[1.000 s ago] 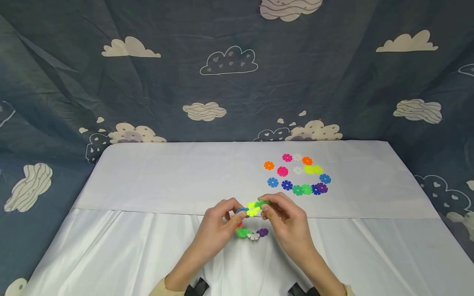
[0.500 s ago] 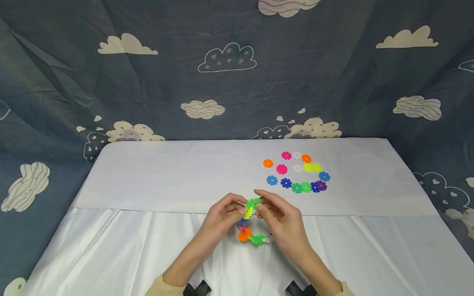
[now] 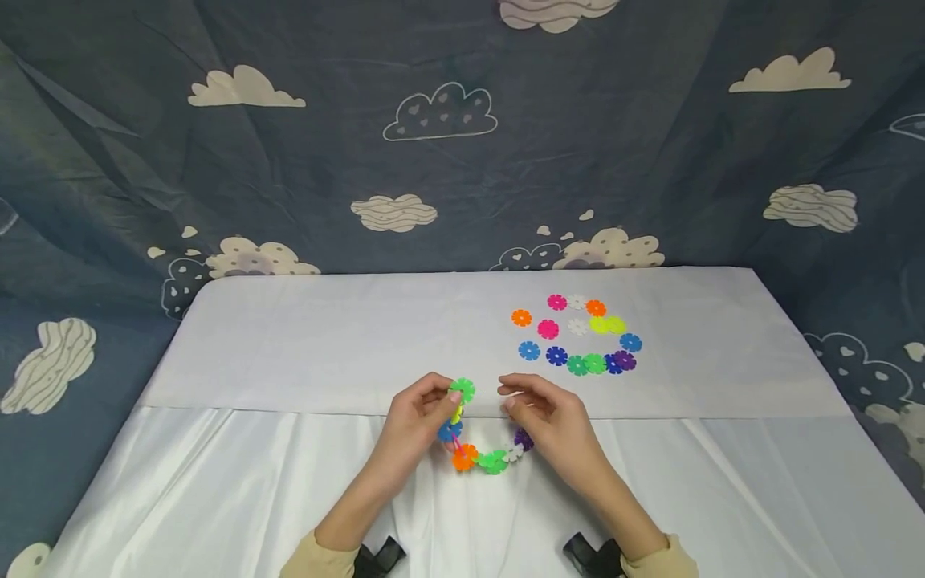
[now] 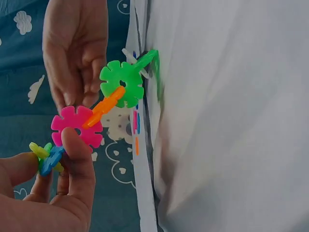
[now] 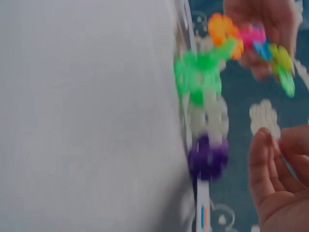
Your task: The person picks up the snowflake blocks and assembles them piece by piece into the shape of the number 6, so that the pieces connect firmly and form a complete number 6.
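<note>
My left hand (image 3: 412, 425) pinches one end of a chain of joined flower-shaped discs, by its yellow and green pieces (image 3: 463, 391). From there the chain curves down through blue, pink, orange (image 3: 465, 457), green and white to a purple disc (image 3: 523, 439) near my right hand. In the left wrist view the pink disc (image 4: 77, 126) hangs just past the thumb and fingertips. My right hand (image 3: 560, 421) has its fingers loosely bent and holds nothing; the right wrist view shows it apart from the purple disc (image 5: 208, 157).
Loose flower discs lie on the white-covered table (image 3: 289, 345), back right of the hands, among them an orange disc (image 3: 522, 318), a light blue disc (image 3: 529, 351) and a purple disc (image 3: 625, 360). A dark cloud-patterned cloth (image 3: 325, 160) hangs behind.
My right hand has let go of the green end piece. My left hand has moved slightly left with the chain, which has swung from level to hanging in a curve.
</note>
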The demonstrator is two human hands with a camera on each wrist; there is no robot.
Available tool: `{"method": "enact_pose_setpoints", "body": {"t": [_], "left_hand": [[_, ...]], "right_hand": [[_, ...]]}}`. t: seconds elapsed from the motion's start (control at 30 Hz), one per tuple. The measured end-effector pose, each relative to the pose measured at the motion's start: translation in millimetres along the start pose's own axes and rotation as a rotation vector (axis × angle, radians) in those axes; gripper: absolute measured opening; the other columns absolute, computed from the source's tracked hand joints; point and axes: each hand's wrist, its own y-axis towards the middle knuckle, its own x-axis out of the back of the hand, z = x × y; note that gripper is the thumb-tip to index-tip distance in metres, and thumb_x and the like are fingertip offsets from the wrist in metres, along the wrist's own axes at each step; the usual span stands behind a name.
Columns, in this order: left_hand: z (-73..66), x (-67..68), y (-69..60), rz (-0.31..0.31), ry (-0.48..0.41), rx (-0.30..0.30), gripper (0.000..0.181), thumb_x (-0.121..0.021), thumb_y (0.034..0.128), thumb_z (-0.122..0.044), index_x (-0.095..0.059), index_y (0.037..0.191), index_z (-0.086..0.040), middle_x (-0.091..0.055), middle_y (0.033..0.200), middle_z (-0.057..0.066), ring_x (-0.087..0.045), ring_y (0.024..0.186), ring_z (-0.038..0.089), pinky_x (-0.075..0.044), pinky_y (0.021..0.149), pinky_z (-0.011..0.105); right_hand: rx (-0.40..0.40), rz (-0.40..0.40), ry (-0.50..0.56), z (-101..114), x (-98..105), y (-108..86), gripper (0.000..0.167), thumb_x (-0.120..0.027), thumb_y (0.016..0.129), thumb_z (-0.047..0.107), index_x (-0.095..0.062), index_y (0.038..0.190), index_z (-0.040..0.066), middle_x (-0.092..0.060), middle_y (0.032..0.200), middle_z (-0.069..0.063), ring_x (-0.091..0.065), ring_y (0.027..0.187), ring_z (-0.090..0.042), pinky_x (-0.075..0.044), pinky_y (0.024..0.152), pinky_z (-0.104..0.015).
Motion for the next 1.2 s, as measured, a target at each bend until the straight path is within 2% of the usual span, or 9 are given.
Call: {"method": "enact_pose_setpoints", "body": {"t": [0.13,0.3,0.43,0.6,0.8,0.93,1.07,1.2], "left_hand": [[0.6,3.9,2.5,-0.034,0.008,0.001,0.010,-0.059,0.0995,-0.011,-0.062,0.104,-0.003,-0.060,0.087,0.010,-0.052,0.077,0.018,-0.042,0.066,0.023],[-0.4,7.7,3.3,-0.047,-0.010,0.014,0.009,-0.055,0.1010,-0.009,-0.060,0.104,-0.003,-0.060,0.088,0.016,-0.053,0.072,0.018,-0.042,0.062,0.022],[-2.1,8.8,2.6,-0.045,-0.027,0.035,0.010,-0.052,0.1019,-0.010,-0.058,0.104,-0.003,-0.057,0.084,0.014,-0.050,0.066,0.018,-0.041,0.057,0.023],[-3.8,9.1,2.2,-0.056,-0.026,0.051,0.010,-0.052,0.1019,-0.010,-0.057,0.104,-0.002,-0.054,0.079,0.008,-0.049,0.063,0.018,-0.041,0.056,0.024],[-6.4,11.0,3.5,-0.051,-0.030,0.044,0.009,-0.053,0.1011,-0.009,-0.057,0.103,-0.001,-0.052,0.075,0.008,-0.047,0.059,0.018,-0.040,0.056,0.024],[-8.9,11.3,3.6,-0.040,-0.026,0.048,0.009,-0.054,0.1010,-0.010,-0.058,0.103,-0.002,-0.051,0.075,0.008,-0.047,0.060,0.017,-0.039,0.057,0.025],[-8.0,10.1,3.1,-0.029,-0.030,0.056,0.010,-0.054,0.1010,-0.011,-0.058,0.103,-0.002,-0.051,0.075,0.007,-0.047,0.060,0.017,-0.039,0.057,0.025],[-5.9,8.7,2.7,-0.021,-0.044,0.062,0.010,-0.054,0.1010,-0.011,-0.057,0.103,-0.002,-0.051,0.076,0.008,-0.046,0.060,0.017,-0.039,0.056,0.025]], "right_hand": [[-0.026,-0.039,-0.086,-9,18,6.9,0.028,-0.063,0.097,0.006,-0.064,0.124,0.005,-0.069,0.110,-0.011,-0.067,0.096,-0.022,-0.053,0.080,-0.021],[-0.014,-0.037,-0.197,-17,41,18.7,0.026,-0.064,0.097,0.010,-0.066,0.122,0.005,-0.070,0.108,-0.009,-0.066,0.098,-0.018,-0.053,0.080,-0.023],[-0.032,0.041,-0.334,-22,55,35.4,0.026,-0.066,0.095,0.010,-0.067,0.121,0.008,-0.070,0.108,-0.005,-0.064,0.099,-0.018,-0.054,0.083,-0.031],[-0.027,0.181,-0.482,-27,68,67.4,0.030,-0.068,0.093,0.008,-0.066,0.123,0.008,-0.068,0.111,-0.005,-0.062,0.101,-0.023,-0.053,0.087,-0.042],[0.005,0.341,-0.592,-30,79,103.6,0.034,-0.071,0.090,0.005,-0.067,0.123,0.011,-0.067,0.111,-0.003,-0.059,0.100,-0.021,-0.052,0.090,-0.042],[0.018,0.416,-0.647,-33,81,117.3,0.034,-0.073,0.089,0.009,-0.068,0.122,0.014,-0.065,0.114,-0.002,-0.057,0.104,-0.021,-0.051,0.092,-0.041],[0.018,0.470,-0.648,-38,80,124.5,0.036,-0.074,0.088,0.008,-0.068,0.123,0.015,-0.063,0.117,-0.001,-0.056,0.106,-0.022,-0.049,0.094,-0.041],[0.016,0.504,-0.631,-42,79,128.4,0.037,-0.075,0.088,0.008,-0.068,0.123,0.016,-0.062,0.113,0.001,-0.055,0.100,-0.020,-0.050,0.088,-0.036]]}}
